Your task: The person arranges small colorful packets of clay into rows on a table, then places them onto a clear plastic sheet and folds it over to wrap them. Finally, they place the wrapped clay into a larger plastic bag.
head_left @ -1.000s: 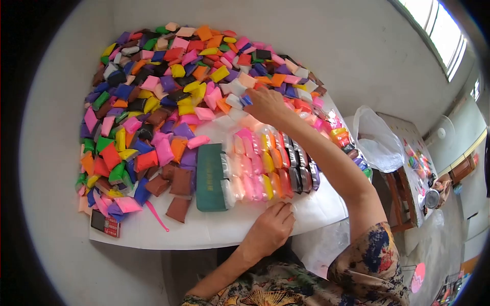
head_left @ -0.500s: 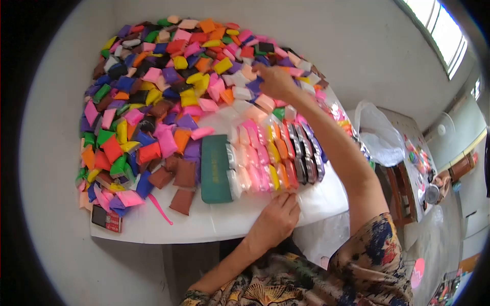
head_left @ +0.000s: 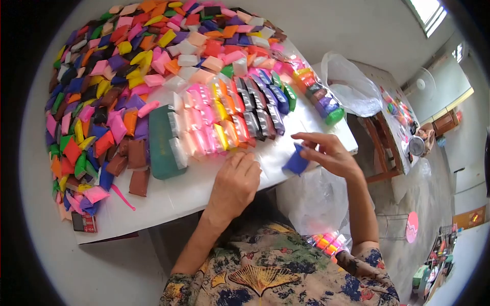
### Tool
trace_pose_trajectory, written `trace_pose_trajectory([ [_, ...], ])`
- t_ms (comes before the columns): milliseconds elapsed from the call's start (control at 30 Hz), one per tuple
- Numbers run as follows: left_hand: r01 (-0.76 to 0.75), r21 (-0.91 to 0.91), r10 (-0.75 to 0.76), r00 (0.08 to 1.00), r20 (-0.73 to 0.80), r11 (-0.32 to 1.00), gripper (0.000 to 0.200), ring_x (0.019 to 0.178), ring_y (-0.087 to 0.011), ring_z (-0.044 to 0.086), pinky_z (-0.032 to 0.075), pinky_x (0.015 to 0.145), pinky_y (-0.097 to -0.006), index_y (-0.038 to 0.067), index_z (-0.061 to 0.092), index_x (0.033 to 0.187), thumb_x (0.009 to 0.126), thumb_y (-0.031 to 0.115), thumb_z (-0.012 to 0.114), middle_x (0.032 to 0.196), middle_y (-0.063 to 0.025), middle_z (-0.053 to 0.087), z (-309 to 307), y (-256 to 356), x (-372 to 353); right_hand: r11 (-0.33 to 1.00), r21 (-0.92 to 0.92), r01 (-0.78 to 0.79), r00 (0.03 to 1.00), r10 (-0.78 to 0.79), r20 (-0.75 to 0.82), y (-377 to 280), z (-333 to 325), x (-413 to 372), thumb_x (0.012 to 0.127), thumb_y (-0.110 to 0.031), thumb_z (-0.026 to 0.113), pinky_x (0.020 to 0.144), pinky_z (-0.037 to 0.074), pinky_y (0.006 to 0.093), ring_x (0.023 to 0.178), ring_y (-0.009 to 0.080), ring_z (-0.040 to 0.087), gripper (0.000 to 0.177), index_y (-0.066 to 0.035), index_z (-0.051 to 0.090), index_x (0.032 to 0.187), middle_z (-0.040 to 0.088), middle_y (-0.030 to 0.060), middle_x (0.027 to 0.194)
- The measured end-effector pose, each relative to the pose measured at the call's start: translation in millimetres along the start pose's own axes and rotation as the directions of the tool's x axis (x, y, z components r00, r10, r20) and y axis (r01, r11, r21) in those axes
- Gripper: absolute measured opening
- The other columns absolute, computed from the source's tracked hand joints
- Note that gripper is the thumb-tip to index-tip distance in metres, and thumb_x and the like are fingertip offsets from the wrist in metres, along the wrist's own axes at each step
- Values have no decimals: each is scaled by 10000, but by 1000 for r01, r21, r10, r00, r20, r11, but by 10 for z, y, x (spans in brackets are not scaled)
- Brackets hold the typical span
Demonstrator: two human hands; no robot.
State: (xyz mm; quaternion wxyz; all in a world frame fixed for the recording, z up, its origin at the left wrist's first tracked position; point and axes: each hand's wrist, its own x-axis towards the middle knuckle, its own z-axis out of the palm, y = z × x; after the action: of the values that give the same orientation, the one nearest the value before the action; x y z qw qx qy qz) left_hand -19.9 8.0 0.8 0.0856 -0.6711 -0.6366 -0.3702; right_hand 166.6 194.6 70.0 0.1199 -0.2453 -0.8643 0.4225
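while r hand holds blue pkt, l hand nr pkt rows

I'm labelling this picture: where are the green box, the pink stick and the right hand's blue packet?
Green box [head_left: 161, 145], head view: top face
Pink stick [head_left: 123, 198], head view: mid-length
Blue packet [head_left: 296, 162], head view: middle

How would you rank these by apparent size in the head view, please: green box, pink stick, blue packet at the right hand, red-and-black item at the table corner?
1. Green box
2. Blue packet and red-and-black item: too alike to rank
3. Pink stick
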Motion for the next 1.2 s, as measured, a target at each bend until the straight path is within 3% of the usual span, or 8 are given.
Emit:
trace_pose_trajectory([
  [100,25,23,-26,999,46,999,180,1053,-348,590,500,898,-427,-19,609,995,833,35,664,1107,-158,618,-49,32,12,987,-158,8,977,-41,-210,197,229,-9,907,-128,701,719,498,301,848,158,610,335,-93,680,1240,669,75,1039],
  [200,53,-2,-53,997,63,999,161,1097,-347,574,481,942,-432,-20,588,969,827,41,633,1122,-173,596,-106,101,8,734,-673,91,809,-449,-379,89,502,-161,878,-168,715,922,474,447,1039,301,617,413,-44,634,1263,636,132,1190],
  [233,63,-5,-62,996,64,998,178,1103,-348,572,478,949,-436,-19,591,988,828,42,641,1133,-172,594,-110,106,-3,761,-631,152,849,-427,-311,72,577,-231,880,-162,697,1062,392,486,1225,357,539,500,0,553,1331,569,166,1336],
  [367,76,-5,-76,996,53,997,225,1097,-348,567,471,953,-443,-18,601,1037,829,43,662,1139,-167,588,-96,113,-24,707,-681,191,884,-426,-194,146,862,-312,892,-154,667,1173,288,495,1438,371,353,598,81,447,1395,406,220,1514],
  [667,46,-91,-41,998,53,995,258,979,-332,553,460,855,-425,-18,622,1043,812,69,700,1022,-145,569,102,269,160,741,-640,206,881,-425,-208,224,894,-291,900,-118,647,1184,277,491,1437,375,353,590,68,434,1418,401,229,1513],
  [867,-6,-48,8,999,37,999,233,930,-318,525,442,827,-427,-4,614,987,804,94,718,965,-125,530,269,319,254,949,-208,237,890,-298,-345,227,738,-391,818,-66,736,1157,314,474,1391,412,394,658,24,451,1404,441,234,1463],
  [967,-15,-34,15,1000,26,999,219,918,-313,525,441,811,-428,0,611,969,806,97,719,954,-122,528,316,334,238,934,-316,168,788,-320,-526,332,796,-495,764,-72,786,1057,391,478,1237,403,502,540,12,546,1241,519,204,1327],
  [1200,-91,42,91,996,14,995,160,876,-303,523,447,775,-419,10,585,895,803,71,701,891,-118,510,413,314,255,771,-629,100,760,-467,-451,323,790,-530,712,-91,791,907,414,468,982,318,535,336,-37,588,975,570,107,1049],
])
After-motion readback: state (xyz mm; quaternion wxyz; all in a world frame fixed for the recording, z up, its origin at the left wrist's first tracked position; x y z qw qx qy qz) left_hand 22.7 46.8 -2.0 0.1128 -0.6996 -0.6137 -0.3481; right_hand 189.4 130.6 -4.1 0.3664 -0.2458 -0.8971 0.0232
